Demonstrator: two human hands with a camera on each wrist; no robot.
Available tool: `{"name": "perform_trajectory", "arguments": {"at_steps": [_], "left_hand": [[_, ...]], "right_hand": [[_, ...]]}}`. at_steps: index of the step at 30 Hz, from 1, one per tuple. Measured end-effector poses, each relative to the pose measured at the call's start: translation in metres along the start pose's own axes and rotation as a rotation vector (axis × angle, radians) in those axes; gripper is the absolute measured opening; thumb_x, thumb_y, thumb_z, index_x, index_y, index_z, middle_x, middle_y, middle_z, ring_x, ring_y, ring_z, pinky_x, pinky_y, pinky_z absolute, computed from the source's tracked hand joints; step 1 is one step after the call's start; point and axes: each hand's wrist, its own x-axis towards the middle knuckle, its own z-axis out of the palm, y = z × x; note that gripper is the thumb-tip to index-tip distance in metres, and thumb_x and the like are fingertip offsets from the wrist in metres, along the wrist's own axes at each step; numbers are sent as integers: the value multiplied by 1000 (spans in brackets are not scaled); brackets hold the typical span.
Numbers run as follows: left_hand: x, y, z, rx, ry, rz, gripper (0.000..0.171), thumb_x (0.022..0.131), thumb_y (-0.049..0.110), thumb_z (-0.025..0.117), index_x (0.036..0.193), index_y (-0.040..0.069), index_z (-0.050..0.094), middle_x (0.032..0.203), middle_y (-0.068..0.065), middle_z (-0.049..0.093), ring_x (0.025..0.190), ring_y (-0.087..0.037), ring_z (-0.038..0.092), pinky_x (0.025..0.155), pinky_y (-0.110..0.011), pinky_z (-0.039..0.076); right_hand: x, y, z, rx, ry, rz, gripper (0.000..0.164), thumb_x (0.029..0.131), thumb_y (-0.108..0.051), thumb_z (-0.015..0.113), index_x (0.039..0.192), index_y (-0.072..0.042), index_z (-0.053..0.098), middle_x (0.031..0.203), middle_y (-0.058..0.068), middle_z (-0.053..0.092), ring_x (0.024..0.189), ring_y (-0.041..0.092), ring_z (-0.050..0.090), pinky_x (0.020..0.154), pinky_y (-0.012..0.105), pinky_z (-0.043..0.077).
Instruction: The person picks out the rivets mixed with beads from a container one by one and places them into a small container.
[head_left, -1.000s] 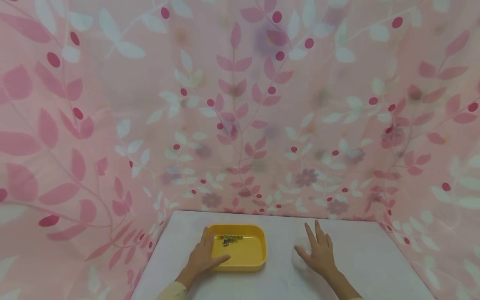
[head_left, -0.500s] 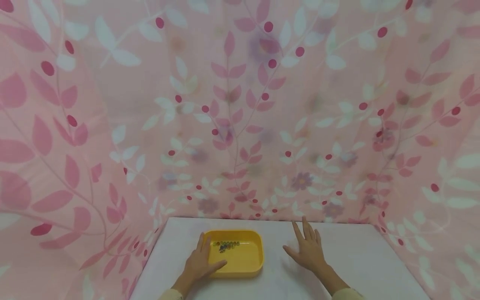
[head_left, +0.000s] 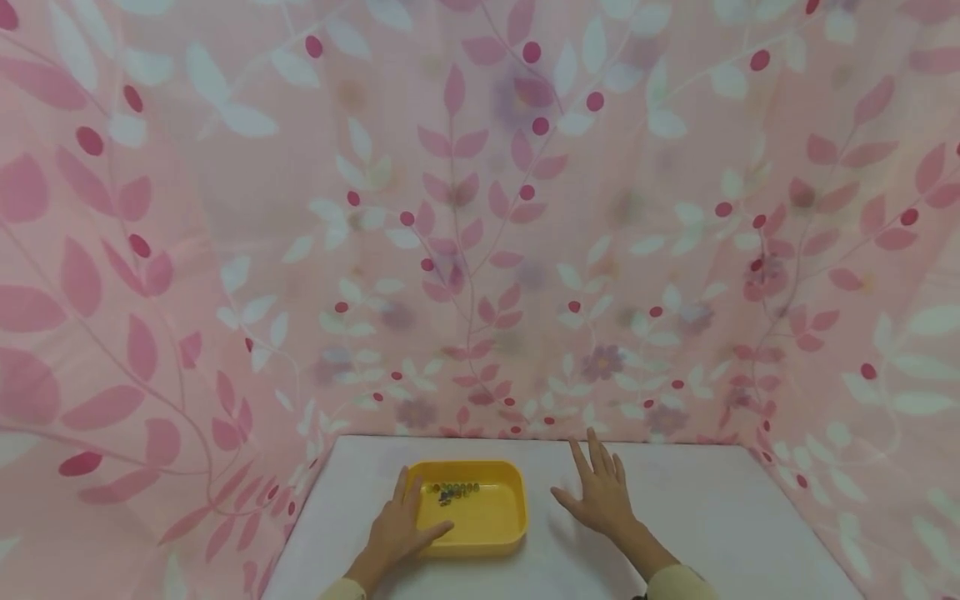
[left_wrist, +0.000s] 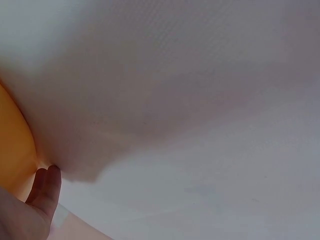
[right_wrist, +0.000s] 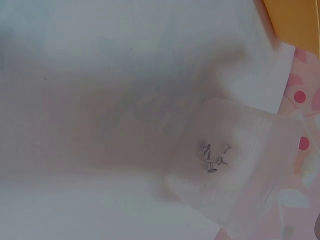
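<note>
A yellow rectangular tray (head_left: 491, 517) sits on the white table, with several small glass marbles (head_left: 453, 490) gathered toward its back left. My left hand (head_left: 397, 525) is at the tray's left side, its fingers extended along that edge and the thumb reaching over the near left corner. To the right of the tray my right hand (head_left: 603, 500) is over the table, fingers straight and spread. In the right wrist view a clear plastic container (right_wrist: 235, 195) shows several small metal pieces with flat heads (right_wrist: 211, 159); the head view does not show it distinctly.
The white tabletop (head_left: 720, 517) extends right of my right hand. A pink cloth with leaf prints (head_left: 480, 250) hangs behind the table and along both sides.
The view has tilted slightly upward. My right hand has shifted left toward the tray, fingers still spread. My left hand keeps its place at the tray's left side.
</note>
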Motion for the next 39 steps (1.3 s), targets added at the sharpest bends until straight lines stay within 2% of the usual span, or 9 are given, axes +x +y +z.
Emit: {"name": "perform_trajectory", "arguments": {"at_steps": [3, 9, 15, 19, 25, 32, 39], "left_hand": [[3, -2, 1, -11, 32, 5, 110, 72, 79, 64, 151, 7, 38, 163, -21, 18, 98, -46, 62, 59, -46, 52], [-1, -3, 6, -31, -21, 3, 111, 73, 79, 64, 154, 9, 33, 164, -21, 16, 97, -44, 62, 53, -39, 49], [-4, -1, 6, -48, 5, 13, 108, 73, 76, 67, 151, 7, 37, 162, -24, 20, 95, -47, 62, 56, -47, 51], [-2, -1, 4, -42, 16, 3, 109, 73, 78, 65, 152, 9, 36, 163, -21, 19, 98, -47, 61, 61, -50, 53], [-1, -2, 3, -42, 12, 17, 109, 73, 77, 65, 152, 7, 36, 162, -23, 20, 95, -48, 62, 54, -44, 50], [1, -3, 6, -33, 4, 12, 108, 75, 76, 65, 153, 9, 34, 163, -22, 18, 96, -50, 62, 53, -43, 50], [1, -3, 7, -16, 23, 27, 107, 75, 76, 65, 152, 8, 36, 162, -23, 20, 91, -46, 63, 51, -42, 50]], "right_hand": [[4, -4, 2, -2, 17, -18, 98, 77, -54, 76, 155, -14, 32, 165, 18, 14, 138, 46, 37, 109, 71, 25], [-8, -10, 8, 18, 6, -27, 96, 75, -52, 78, 152, -10, 39, 161, 25, 22, 134, 48, 41, 105, 73, 28], [-7, -17, 14, 26, -40, -13, 96, 78, -56, 75, 154, -13, 34, 163, 22, 18, 138, 46, 37, 108, 71, 24], [-2, -20, 18, 40, -28, -24, 96, 77, -54, 76, 154, -13, 36, 164, 21, 17, 138, 46, 37, 109, 71, 23], [-3, -21, 26, 48, -4, -55, 94, 75, -53, 78, 150, -11, 41, 162, 23, 21, 135, 47, 39, 105, 72, 27], [-3, -28, 34, 39, -72, -27, 95, 77, -56, 76, 154, -16, 35, 164, 21, 17, 139, 45, 35, 108, 70, 25], [-2, -43, 39, 55, -56, -58, 94, 77, -53, 77, 152, -13, 37, 163, 21, 18, 137, 46, 37, 106, 71, 29]]}}
